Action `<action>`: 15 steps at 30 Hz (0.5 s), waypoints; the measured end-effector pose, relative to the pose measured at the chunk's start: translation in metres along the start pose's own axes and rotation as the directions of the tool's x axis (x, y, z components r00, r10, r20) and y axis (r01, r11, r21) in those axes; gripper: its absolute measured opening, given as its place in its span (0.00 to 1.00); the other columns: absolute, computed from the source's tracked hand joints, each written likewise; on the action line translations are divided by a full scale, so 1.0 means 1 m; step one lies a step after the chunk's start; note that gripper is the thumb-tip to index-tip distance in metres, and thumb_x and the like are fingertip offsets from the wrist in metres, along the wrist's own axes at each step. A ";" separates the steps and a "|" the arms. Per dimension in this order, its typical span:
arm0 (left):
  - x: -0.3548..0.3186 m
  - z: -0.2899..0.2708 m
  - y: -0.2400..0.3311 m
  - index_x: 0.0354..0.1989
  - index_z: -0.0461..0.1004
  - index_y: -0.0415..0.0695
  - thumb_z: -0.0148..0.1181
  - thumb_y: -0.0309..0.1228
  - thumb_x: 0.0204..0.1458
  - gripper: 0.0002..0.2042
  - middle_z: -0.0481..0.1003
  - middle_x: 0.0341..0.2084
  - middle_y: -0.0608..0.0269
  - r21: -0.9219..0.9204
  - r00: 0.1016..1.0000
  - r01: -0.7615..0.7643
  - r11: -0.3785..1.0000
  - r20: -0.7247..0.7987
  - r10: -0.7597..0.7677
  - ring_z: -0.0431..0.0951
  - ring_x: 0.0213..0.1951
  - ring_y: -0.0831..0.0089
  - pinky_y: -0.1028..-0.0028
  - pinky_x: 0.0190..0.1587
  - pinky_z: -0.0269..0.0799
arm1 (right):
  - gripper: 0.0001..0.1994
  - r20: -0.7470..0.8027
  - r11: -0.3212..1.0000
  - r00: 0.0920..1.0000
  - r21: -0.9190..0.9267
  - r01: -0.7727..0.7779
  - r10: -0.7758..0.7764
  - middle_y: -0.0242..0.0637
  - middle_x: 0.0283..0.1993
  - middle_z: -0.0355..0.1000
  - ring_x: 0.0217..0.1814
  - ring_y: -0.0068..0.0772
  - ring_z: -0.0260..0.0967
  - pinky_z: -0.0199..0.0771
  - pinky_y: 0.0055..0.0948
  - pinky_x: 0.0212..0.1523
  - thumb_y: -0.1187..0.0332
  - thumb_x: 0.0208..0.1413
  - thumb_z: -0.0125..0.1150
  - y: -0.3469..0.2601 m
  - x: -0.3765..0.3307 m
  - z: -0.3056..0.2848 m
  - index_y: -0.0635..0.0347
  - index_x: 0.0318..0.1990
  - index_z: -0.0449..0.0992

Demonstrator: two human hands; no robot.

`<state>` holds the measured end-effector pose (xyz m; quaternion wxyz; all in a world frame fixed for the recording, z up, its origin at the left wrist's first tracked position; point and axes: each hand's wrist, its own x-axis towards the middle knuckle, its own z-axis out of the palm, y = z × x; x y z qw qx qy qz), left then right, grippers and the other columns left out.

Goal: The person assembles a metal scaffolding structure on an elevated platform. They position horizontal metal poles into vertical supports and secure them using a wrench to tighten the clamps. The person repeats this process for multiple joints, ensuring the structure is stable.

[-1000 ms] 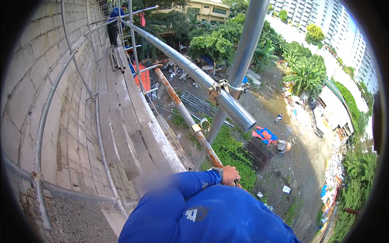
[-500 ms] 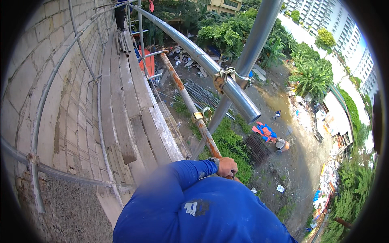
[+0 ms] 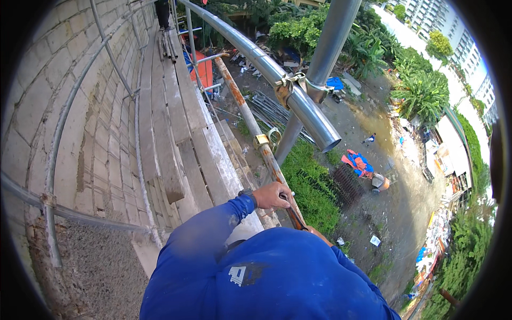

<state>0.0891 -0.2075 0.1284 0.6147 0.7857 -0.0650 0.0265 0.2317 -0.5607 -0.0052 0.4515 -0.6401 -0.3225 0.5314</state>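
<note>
My left hand [image 3: 273, 196], a watch [image 3: 247, 193] at its wrist, is closed with the fingertips pinched on a dark slim bar [image 3: 294, 216]. The bar's exact kind cannot be made out. It lies close along the rusty scaffold pipe [image 3: 242, 104], which slopes away from me. Beyond the bar's near end, a little of my right hand [image 3: 319, 234] shows past my blue shirt; its fingers are mostly hidden. Farther up, a gold-coloured clamp [image 3: 261, 140] sits around the rusty pipe, its curved jaw hanging loose at the side.
A shiny horizontal pipe [image 3: 320, 125] joins a thick upright pipe [image 3: 330, 45] at a coupler [image 3: 298, 88]. Wooden planks [image 3: 181, 149] run along a block wall [image 3: 64, 106] at left, where another person [image 3: 162, 13] stands far off. The ground [image 3: 373, 213] lies far below at right.
My left hand has moved left and slightly up, away from my right hand, exposing the dark bar. The view has shifted slightly.
</note>
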 end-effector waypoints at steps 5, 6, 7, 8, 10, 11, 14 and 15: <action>-0.060 -0.029 -0.020 0.37 0.77 0.42 0.64 0.35 0.62 0.09 0.78 0.30 0.67 -0.384 0.896 0.030 0.923 -0.400 -0.195 0.76 0.34 0.76 0.73 0.41 0.73 | 0.28 -0.087 0.968 0.992 -0.228 -0.105 0.087 0.42 0.53 0.71 0.56 0.31 0.67 0.68 0.34 0.58 0.51 0.65 0.62 -0.070 -0.005 0.033 0.64 0.62 0.68; -0.065 -0.027 -0.024 0.38 0.76 0.42 0.62 0.35 0.64 0.08 0.77 0.29 0.68 -0.468 0.842 -0.035 0.883 -0.489 -0.226 0.76 0.32 0.77 0.74 0.39 0.73 | 0.28 -0.106 0.961 0.990 -0.253 -0.112 0.088 0.42 0.53 0.71 0.56 0.32 0.68 0.69 0.34 0.58 0.51 0.64 0.63 -0.067 -0.005 0.031 0.64 0.61 0.68; -0.070 -0.026 -0.028 0.39 0.75 0.43 0.60 0.35 0.65 0.08 0.76 0.28 0.68 -0.539 0.778 -0.108 0.835 -0.569 -0.267 0.76 0.31 0.78 0.74 0.38 0.73 | 0.28 -0.117 0.956 0.988 -0.264 -0.130 0.102 0.42 0.53 0.72 0.56 0.33 0.69 0.69 0.35 0.58 0.51 0.64 0.63 -0.063 -0.006 0.031 0.64 0.61 0.69; -0.078 -0.028 -0.034 0.39 0.75 0.42 0.59 0.35 0.66 0.09 0.75 0.26 0.69 -0.572 0.716 -0.073 0.817 -0.601 -0.357 0.73 0.28 0.79 0.75 0.35 0.71 | 0.28 -0.116 0.950 0.987 -0.277 -0.141 0.112 0.43 0.53 0.72 0.56 0.34 0.69 0.69 0.35 0.57 0.51 0.63 0.63 -0.059 -0.004 0.030 0.64 0.60 0.69; -0.090 -0.029 -0.054 0.40 0.75 0.40 0.56 0.36 0.68 0.11 0.72 0.23 0.70 -0.640 0.568 -0.020 0.768 -0.639 -0.518 0.69 0.23 0.82 0.78 0.28 0.68 | 0.28 -0.125 0.940 0.981 -0.292 -0.176 0.145 0.44 0.53 0.73 0.56 0.36 0.70 0.69 0.36 0.57 0.50 0.62 0.64 -0.050 -0.001 0.028 0.64 0.60 0.70; -0.094 -0.030 -0.066 0.39 0.75 0.40 0.55 0.37 0.69 0.12 0.71 0.22 0.70 -0.691 0.527 -0.023 0.723 -0.622 -0.578 0.66 0.20 0.82 0.78 0.23 0.64 | 0.29 -0.134 0.934 0.976 -0.293 -0.202 0.170 0.44 0.53 0.74 0.56 0.37 0.71 0.70 0.37 0.57 0.50 0.62 0.65 -0.044 0.002 0.026 0.63 0.59 0.70; -0.100 -0.036 -0.090 0.42 0.75 0.41 0.53 0.39 0.69 0.13 0.71 0.23 0.71 -0.741 0.525 0.122 0.661 -0.517 -0.676 0.68 0.21 0.81 0.78 0.24 0.66 | 0.29 -0.185 0.907 0.952 -0.306 -0.291 0.243 0.48 0.55 0.74 0.57 0.36 0.71 0.69 0.37 0.58 0.48 0.61 0.65 -0.027 0.006 0.021 0.63 0.60 0.70; -0.096 -0.038 -0.099 0.44 0.76 0.41 0.53 0.40 0.69 0.14 0.71 0.25 0.68 -0.780 0.518 0.114 0.615 -0.482 -0.707 0.67 0.20 0.81 0.78 0.23 0.66 | 0.30 -0.206 0.894 0.942 -0.313 -0.321 0.266 0.49 0.57 0.73 0.58 0.35 0.71 0.69 0.37 0.59 0.47 0.61 0.64 -0.024 0.007 0.019 0.63 0.60 0.70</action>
